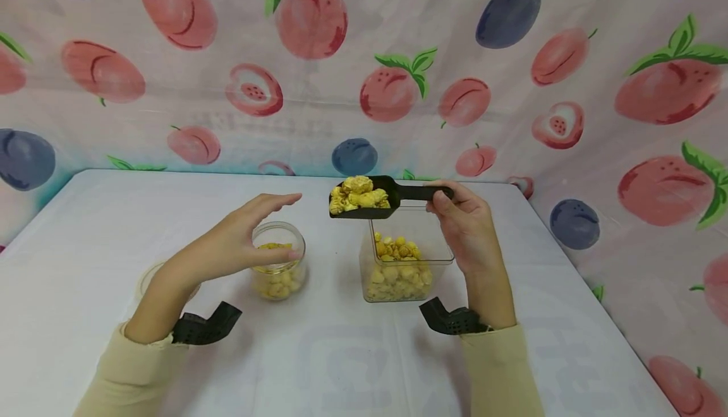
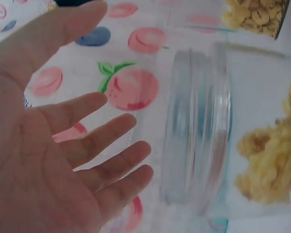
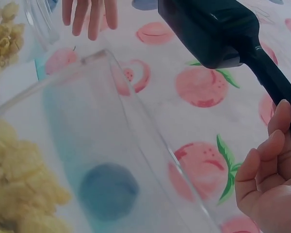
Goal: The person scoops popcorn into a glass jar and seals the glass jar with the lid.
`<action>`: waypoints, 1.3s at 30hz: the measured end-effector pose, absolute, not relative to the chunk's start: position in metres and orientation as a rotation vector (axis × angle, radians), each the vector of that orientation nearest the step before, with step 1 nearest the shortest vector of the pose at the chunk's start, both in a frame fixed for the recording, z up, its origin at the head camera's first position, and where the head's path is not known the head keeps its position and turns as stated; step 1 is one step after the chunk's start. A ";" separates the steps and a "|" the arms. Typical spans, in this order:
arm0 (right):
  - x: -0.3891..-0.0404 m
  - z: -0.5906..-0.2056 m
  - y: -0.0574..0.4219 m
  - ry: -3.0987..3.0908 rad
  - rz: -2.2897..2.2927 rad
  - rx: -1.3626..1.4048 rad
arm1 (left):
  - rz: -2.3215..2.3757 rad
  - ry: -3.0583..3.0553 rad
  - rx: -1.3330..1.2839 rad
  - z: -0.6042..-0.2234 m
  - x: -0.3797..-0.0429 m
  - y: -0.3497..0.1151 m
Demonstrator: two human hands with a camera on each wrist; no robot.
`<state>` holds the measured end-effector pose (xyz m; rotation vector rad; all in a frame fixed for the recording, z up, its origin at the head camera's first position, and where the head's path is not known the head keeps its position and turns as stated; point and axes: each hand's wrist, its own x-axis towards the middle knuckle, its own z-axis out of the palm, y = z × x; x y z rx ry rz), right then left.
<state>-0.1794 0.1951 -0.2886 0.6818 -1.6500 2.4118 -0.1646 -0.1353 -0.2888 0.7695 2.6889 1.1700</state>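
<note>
A black scoop (image 1: 392, 191) heaped with yellow popcorn (image 1: 359, 194) is level in the air, its handle gripped by my right hand (image 1: 467, 222). Below it stands a clear square container (image 1: 398, 281), partly filled with popcorn. My left hand (image 1: 233, 240) is spread with thumb and fingers apart, above and beside a round clear jar (image 1: 280, 278) that has popcorn in it. In the left wrist view the fingers (image 2: 106, 160) hold nothing and stay apart from the jar's rim (image 2: 194, 126). The right wrist view shows the scoop's underside (image 3: 218, 34) above the container's rim.
A round clear lid-like disc (image 1: 149, 281) lies on the white table (image 1: 318, 354), partly hidden behind the left forearm. Behind the table hangs a fruit-print cloth (image 1: 318, 95), which continues along the right side.
</note>
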 end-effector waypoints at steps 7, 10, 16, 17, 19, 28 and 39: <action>-0.178 -0.289 0.186 -1.701 2.391 0.655 | 1.211 2.520 0.769 -0.298 -0.174 -0.156; -0.177 -0.290 0.183 -1.734 2.379 0.634 | 1.237 2.420 0.754 -0.305 -0.179 -0.164; -0.176 -0.291 0.177 -1.772 2.364 0.628 | 1.274 2.270 0.731 -0.319 -0.188 -0.177; -0.176 -0.291 0.176 -1.780 2.360 0.627 | 1.289 2.247 0.735 -0.322 -0.190 -0.179; -0.176 -0.292 0.175 -1.798 2.353 0.622 | 1.327 2.193 0.739 -0.327 -0.193 -0.183; -0.176 -0.293 0.168 -1.831 2.353 0.618 | 1.421 2.050 0.709 -0.342 -0.203 -0.194; -0.175 -0.295 0.158 -1.924 2.310 0.581 | 1.435 2.038 0.668 -0.347 -0.204 -0.196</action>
